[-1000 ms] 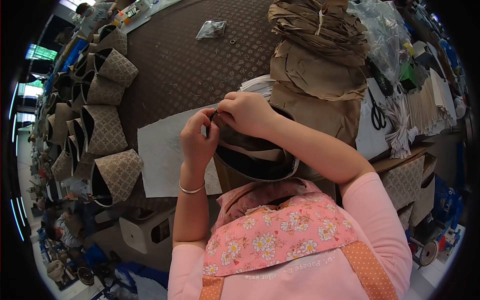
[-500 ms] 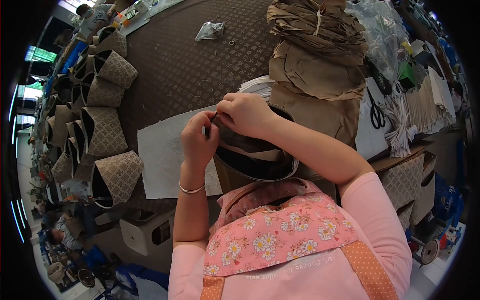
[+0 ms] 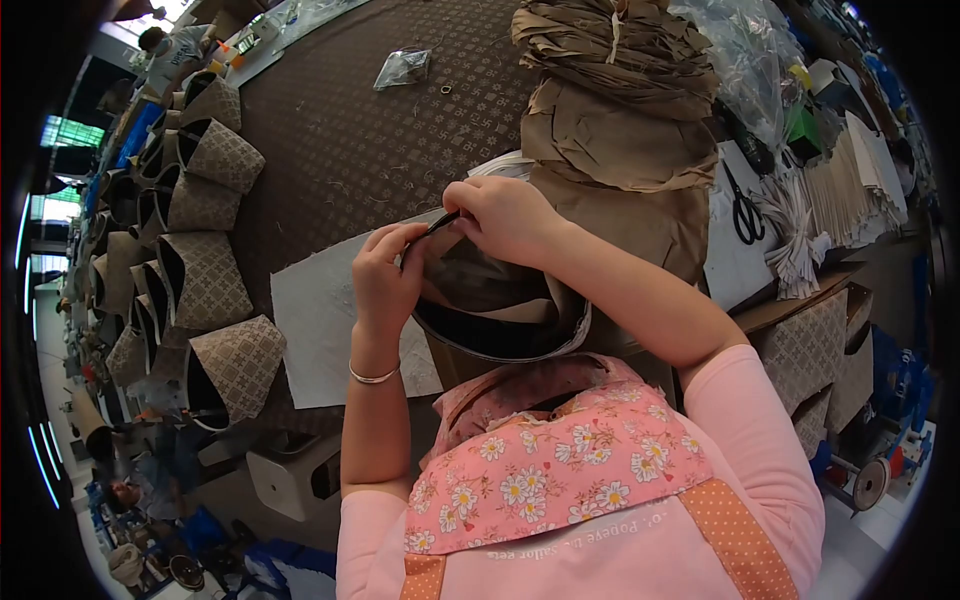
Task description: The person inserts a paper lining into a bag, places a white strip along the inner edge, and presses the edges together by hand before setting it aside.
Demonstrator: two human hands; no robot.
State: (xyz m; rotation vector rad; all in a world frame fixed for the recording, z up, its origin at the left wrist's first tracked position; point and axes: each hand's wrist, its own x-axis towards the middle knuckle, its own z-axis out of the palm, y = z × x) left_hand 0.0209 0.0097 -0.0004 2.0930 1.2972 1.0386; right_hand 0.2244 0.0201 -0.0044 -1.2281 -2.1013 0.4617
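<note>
An open-topped bag body (image 3: 500,340) with a dark inside stands in front of my chest, its mouth facing up. At the far side of the mouth, my left hand (image 3: 388,272) pinches the dark rim between thumb and fingers. My right hand (image 3: 508,222) grips the same rim a little farther right, knuckles up, and its forearm crosses over the bag's right side. A short dark stretch of edge shows between the two hands. Brown lining or paper (image 3: 525,308) is visible inside the bag. Beneath lies a white sheet (image 3: 315,310).
Several patterned bag bodies (image 3: 232,365) are lined up at the left. Stacked brown paper (image 3: 620,130) lies at the far right, with black scissors (image 3: 745,215) and white strips (image 3: 800,235) beyond it. A small plastic packet (image 3: 402,68) rests on the patterned cloth (image 3: 340,130).
My hands have moved apart along the rim, the left one slightly down and left, so more dark edge shows between them. The camera view has shifted a little.
</note>
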